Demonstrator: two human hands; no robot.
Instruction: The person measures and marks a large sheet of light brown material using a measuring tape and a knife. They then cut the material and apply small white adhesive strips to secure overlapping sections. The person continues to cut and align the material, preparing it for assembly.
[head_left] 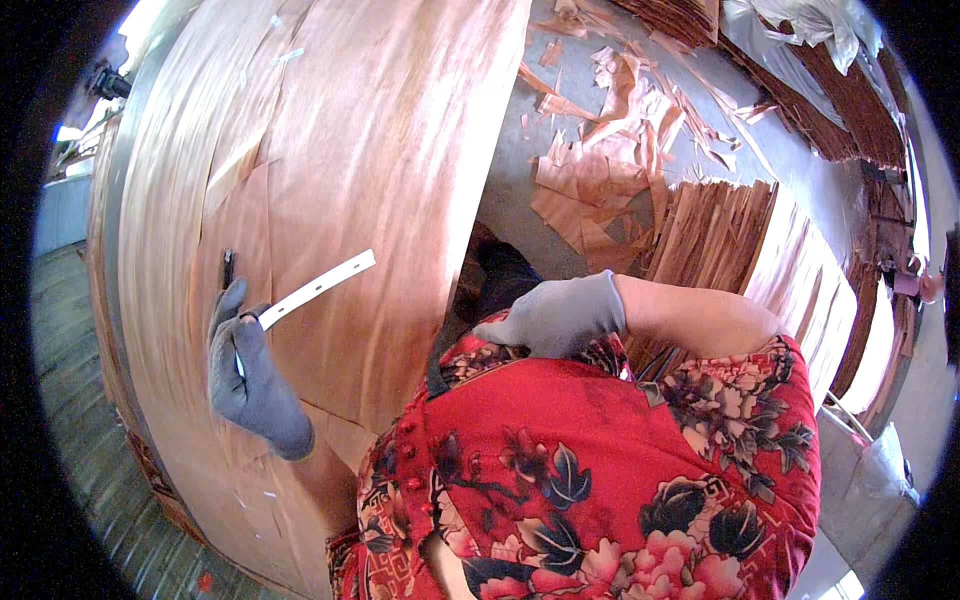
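Gripping a white strip (322, 288) in left hand (250, 375), fingers bent closed on it (grey glove). Runs out past the thumb, up and to the right over a thin wood sheet (370, 150), with small dark slots along it. Also see a small dark thing (229, 268) at the left fingertips; can't tell if held. Have right hand (560, 315), gloved too, curled at the front of a red flowered shirt (600, 420); can't tell if holding anything. See wood scraps (600, 170) on the floor, plus a stack of thin wood (710, 230) just beyond right forearm.
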